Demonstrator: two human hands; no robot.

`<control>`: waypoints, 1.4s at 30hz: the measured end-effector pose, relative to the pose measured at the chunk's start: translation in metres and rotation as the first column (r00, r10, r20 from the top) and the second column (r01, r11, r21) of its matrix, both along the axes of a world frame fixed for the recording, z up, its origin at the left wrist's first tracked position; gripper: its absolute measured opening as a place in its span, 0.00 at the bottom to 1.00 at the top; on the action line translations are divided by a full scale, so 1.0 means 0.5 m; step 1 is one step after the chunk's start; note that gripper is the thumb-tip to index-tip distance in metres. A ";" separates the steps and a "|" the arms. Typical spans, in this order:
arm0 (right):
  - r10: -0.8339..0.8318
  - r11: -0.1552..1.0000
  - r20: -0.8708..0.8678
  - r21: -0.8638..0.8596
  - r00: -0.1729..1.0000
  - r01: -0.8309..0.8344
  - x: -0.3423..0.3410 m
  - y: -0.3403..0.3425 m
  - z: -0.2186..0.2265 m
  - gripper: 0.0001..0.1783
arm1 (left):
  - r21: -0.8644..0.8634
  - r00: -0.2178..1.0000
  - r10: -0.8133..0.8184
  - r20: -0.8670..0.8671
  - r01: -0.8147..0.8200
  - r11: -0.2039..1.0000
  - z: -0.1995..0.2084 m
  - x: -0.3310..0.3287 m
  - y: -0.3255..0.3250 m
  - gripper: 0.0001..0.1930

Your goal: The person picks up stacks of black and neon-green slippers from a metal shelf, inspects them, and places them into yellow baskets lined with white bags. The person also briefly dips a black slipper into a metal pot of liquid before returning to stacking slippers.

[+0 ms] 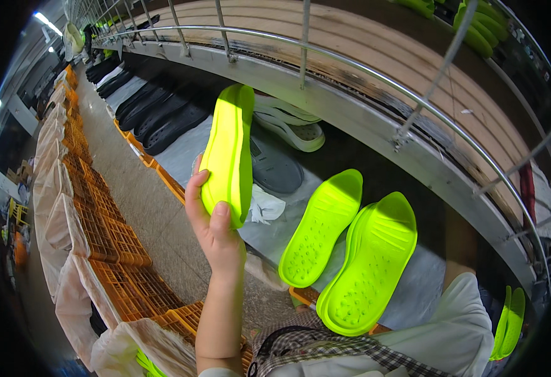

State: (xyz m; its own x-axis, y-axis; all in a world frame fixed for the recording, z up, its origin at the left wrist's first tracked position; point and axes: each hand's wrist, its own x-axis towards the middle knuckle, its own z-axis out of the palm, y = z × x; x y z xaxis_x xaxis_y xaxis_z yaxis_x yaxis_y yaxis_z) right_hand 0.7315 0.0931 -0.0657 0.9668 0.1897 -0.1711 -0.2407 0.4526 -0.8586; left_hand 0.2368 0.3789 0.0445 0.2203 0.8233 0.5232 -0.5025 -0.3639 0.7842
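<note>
My left hand (216, 229) is closed around the lower end of a neon yellow-green shoe sole (228, 154), thumb on its near face. The sole is raised and tilted, its side edge turned toward me. To its right, two more neon-green soles (321, 229) lie side by side on a grey surface, dimpled sides up; the nearer sole (373, 264) shows a thick, layered edge. Behind the raised sole sits a grey sole (275, 166), partly covered. My right forearm (461, 242) reaches into shadow under the metal rail, and its hand is hidden.
A metal rail (351, 60) with upright bars curves along a wooden-topped bench or conveyor (376, 31). Black soles (169, 122) and white soles (294, 129) lie below it. Orange crates (109, 226) lined with whitish plastic stand at left. A white scrap (265, 205) lies near the grey sole.
</note>
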 end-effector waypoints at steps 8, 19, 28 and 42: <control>0.215 0.934 -0.115 0.316 0.970 -0.169 -0.198 -0.135 0.116 0.20 | 0.694 0.606 0.549 -0.576 0.006 0.720 -0.083 0.094 -0.045 0.23; 0.562 0.765 -0.300 0.543 0.771 -0.346 -0.526 -0.157 0.370 0.27 | 0.727 0.409 0.626 -0.664 0.159 0.668 -0.127 0.108 -0.036 0.28; 0.708 0.652 -0.295 0.624 0.642 -0.431 -0.706 0.003 0.408 0.25 | 0.647 0.597 0.430 -0.677 0.206 0.734 -0.055 -0.127 -0.090 0.28; 0.860 0.496 -0.372 0.458 0.348 -0.737 -0.993 0.145 0.371 0.21 | 0.371 0.726 0.154 -0.670 0.147 0.917 0.029 -0.461 -0.137 0.30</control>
State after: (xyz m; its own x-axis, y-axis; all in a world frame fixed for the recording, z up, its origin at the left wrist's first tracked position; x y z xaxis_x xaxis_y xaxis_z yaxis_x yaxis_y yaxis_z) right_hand 0.2349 0.1656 0.1198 0.0977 0.9064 -0.4110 -0.9145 -0.0812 -0.3964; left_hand 0.0065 0.3105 0.0592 0.6325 0.5964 0.4942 0.1081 -0.6998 0.7061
